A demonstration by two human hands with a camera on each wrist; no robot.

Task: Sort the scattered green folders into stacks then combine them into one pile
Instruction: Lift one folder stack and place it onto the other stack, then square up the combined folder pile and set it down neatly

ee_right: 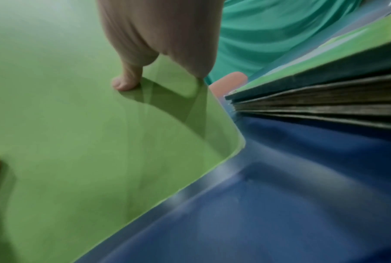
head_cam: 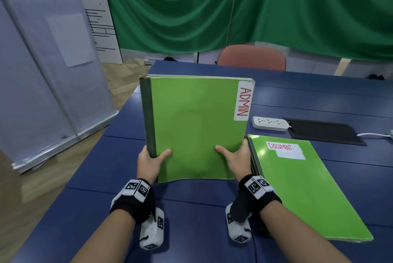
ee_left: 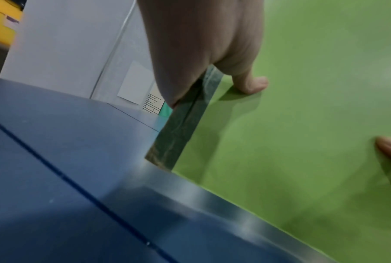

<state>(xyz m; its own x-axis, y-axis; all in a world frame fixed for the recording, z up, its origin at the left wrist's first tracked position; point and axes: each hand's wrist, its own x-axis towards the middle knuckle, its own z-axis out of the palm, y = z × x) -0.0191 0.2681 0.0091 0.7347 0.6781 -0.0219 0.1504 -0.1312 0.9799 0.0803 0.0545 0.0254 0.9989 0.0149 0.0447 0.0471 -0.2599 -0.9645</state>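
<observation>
Both hands hold a stack of green folders tilted up above the blue table; its top cover bears a white "ADMIN" label. My left hand grips the dark spine side near the bottom, thumb on the cover. My right hand grips the lower right edge, thumb on the cover. The fingers behind the stack are hidden. A second stack of green folders, labelled "DOCUMENT", lies flat on the table to the right, its layered edges close beside my right hand.
A white power strip and a black flat pad lie beyond the DOCUMENT stack. A pink chair stands at the table's far side before a green curtain. A grey banner stand stands on the floor to the left.
</observation>
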